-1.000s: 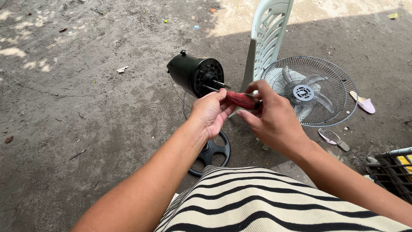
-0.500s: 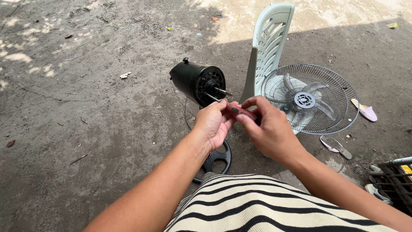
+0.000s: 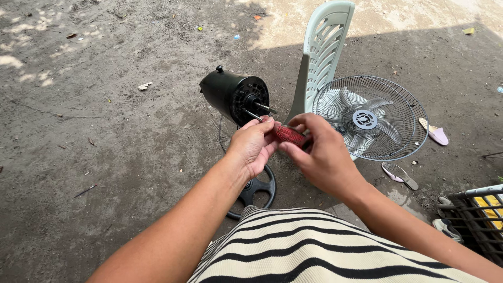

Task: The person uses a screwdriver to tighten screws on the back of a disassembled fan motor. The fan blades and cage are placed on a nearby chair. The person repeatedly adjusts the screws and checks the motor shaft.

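Head camera is looking down at a red-handled screwdriver [image 3: 290, 134] that both hands are holding just in front of a black fan motor housing [image 3: 234, 95]. The right hand [image 3: 320, 154] is closing its fingers around the handle's rear end, while the left hand [image 3: 255, 144] is pinching the front of the handle where the metal shaft begins. The tool's long axis is running on a slant, handle toward the person and to the right, shaft pointing up and left at the motor housing's vented face; whether the tip is touching the face is unclear. The housing's own spindle is sticking out to the right, just above the left hand. Below the motor housing, a black round base [image 3: 257, 191] is lying on the ground, partly hidden by the left wrist. To the right of the housing, a pale plastic chair [image 3: 320, 55] is standing, and a wire fan guard with blades [image 3: 367, 118] is leaning against it. Further right of the housing, sandals [image 3: 434, 133] are lying on the bare, dusty concrete ground [image 3: 105, 136] outdoors, partly in shade.
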